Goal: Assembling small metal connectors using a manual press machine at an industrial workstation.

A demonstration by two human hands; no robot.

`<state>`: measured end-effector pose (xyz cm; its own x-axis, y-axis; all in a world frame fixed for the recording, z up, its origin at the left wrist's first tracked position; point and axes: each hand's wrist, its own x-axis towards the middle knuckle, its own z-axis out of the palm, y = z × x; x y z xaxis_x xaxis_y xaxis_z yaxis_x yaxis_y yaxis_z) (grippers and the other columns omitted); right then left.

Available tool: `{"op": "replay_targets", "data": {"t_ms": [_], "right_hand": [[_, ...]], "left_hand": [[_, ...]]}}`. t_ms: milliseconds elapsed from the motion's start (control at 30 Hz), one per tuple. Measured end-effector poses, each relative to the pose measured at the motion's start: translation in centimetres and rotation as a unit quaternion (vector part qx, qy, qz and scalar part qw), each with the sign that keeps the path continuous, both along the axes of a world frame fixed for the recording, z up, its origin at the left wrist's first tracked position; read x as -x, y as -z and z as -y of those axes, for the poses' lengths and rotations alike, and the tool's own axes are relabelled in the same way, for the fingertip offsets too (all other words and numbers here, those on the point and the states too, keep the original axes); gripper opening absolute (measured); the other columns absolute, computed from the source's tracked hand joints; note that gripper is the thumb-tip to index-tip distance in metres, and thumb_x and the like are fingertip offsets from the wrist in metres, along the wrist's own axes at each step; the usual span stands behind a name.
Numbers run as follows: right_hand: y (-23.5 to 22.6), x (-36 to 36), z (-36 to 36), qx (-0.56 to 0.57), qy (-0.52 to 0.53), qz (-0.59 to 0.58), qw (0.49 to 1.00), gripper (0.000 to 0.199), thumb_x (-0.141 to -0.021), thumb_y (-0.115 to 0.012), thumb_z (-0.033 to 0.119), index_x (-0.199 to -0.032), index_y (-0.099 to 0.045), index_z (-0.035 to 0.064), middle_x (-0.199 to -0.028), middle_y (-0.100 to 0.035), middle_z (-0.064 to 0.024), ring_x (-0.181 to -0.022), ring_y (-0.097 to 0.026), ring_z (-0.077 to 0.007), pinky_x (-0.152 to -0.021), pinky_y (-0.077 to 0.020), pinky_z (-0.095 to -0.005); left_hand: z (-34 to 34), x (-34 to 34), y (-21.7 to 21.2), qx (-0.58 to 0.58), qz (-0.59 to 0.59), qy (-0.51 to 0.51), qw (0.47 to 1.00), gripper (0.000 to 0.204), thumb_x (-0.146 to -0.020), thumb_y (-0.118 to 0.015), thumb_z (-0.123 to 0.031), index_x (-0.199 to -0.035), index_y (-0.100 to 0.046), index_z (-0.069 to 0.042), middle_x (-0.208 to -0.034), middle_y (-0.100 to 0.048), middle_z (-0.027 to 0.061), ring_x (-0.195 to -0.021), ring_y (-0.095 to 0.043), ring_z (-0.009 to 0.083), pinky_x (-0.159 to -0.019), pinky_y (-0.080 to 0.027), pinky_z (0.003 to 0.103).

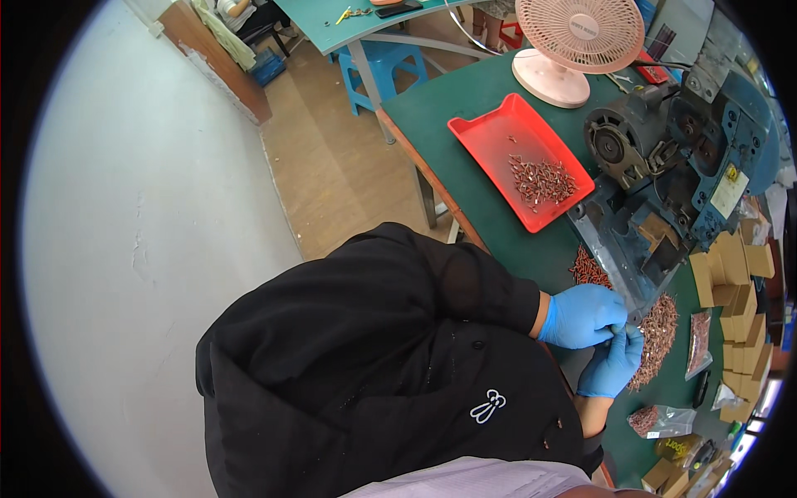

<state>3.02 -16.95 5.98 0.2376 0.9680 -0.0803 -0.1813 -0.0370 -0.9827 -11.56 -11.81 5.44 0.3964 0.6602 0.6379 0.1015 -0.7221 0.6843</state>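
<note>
In a blue glove, my left hand (584,316) is closed in a pinch at the tip of the bench machine (643,249). Just below it, my right hand (613,365), also gloved in blue, has its fingers pressed together, meeting the left fingertips. Whatever lies between the fingers is too small and covered to make out. Beside my right hand spreads a heap of small copper-coloured parts (657,342). A pile of reddish small parts (588,266) lies above my left hand, partly behind the machine.
A red tray (481,133) holds many small metal pieces. Behind it stands a pinkish desk fan (573,90). Cardboard boxes (730,278) line the bench's far side, near plastic bags of small parts (699,344). A blue stool (380,70) stands on the floor.
</note>
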Motion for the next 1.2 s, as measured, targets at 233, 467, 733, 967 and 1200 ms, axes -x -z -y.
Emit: {"op": "replay_targets", "data": {"t_ms": [233,467,733,967,1200], "right_hand": [[-0.2,0.8,0.2,0.014,0.040,0.057,0.997,0.006,-0.093,-0.044,0.003,-0.097,-0.048,0.0037,-0.084,-0.053,-0.0027,-0.071,-0.046,-0.0076,-0.068,-0.0402,-0.0219],[-0.4,1.1,-0.1,-0.003,0.009,0.037,0.999,0.007,-0.093,-0.043,0.004,-0.098,-0.048,0.0042,-0.084,-0.051,-0.0022,-0.072,-0.045,-0.0077,-0.067,-0.0386,-0.0224],[-0.4,-0.8,-0.2,-0.039,0.068,0.122,0.990,0.005,-0.091,-0.048,0.004,-0.095,-0.049,0.0052,-0.083,-0.049,0.0004,-0.067,-0.042,-0.0051,-0.059,-0.0357,-0.0193],[2.4,-6.4,-8.0,-0.076,0.061,0.156,0.983,0.006,-0.088,-0.056,0.004,-0.092,-0.052,0.0065,-0.076,-0.050,0.0019,-0.066,-0.047,-0.0055,-0.056,-0.0395,-0.0203],[0.4,-12.2,-13.4,-0.051,0.067,0.033,0.996,0.009,-0.089,-0.056,0.006,-0.094,-0.052,0.0003,-0.078,-0.059,-0.0052,-0.066,-0.056,-0.0101,-0.062,-0.0466,-0.0223]], "left_hand": [[0.3,0.1,-0.3,0.150,0.064,0.027,0.986,0.013,-0.070,-0.066,-0.008,-0.077,-0.056,-0.005,-0.074,-0.056,0.0120,-0.071,-0.056,0.0335,-0.062,-0.045,0.039],[-0.1,0.4,-0.3,0.094,0.061,-0.009,0.994,0.013,-0.070,-0.066,-0.008,-0.077,-0.056,-0.005,-0.074,-0.056,0.0114,-0.069,-0.056,0.0327,-0.060,-0.045,0.039],[-1.0,-1.5,-0.5,0.234,0.043,0.048,0.970,0.019,-0.074,-0.070,-0.020,-0.080,-0.060,-0.005,-0.071,-0.060,0.0121,-0.065,-0.061,0.0264,-0.060,-0.047,0.034],[-7.5,-6.9,1.4,0.264,0.042,0.041,0.963,0.008,-0.082,-0.065,-0.006,-0.088,-0.063,0.000,-0.077,-0.061,0.0035,-0.069,-0.055,0.0079,-0.063,-0.047,0.024],[-13.2,-12.5,0.6,0.331,0.115,0.039,0.936,0.008,-0.081,-0.063,0.000,-0.089,-0.062,0.002,-0.078,-0.061,0.0006,-0.068,-0.055,0.0036,-0.061,-0.045,0.019]]}}
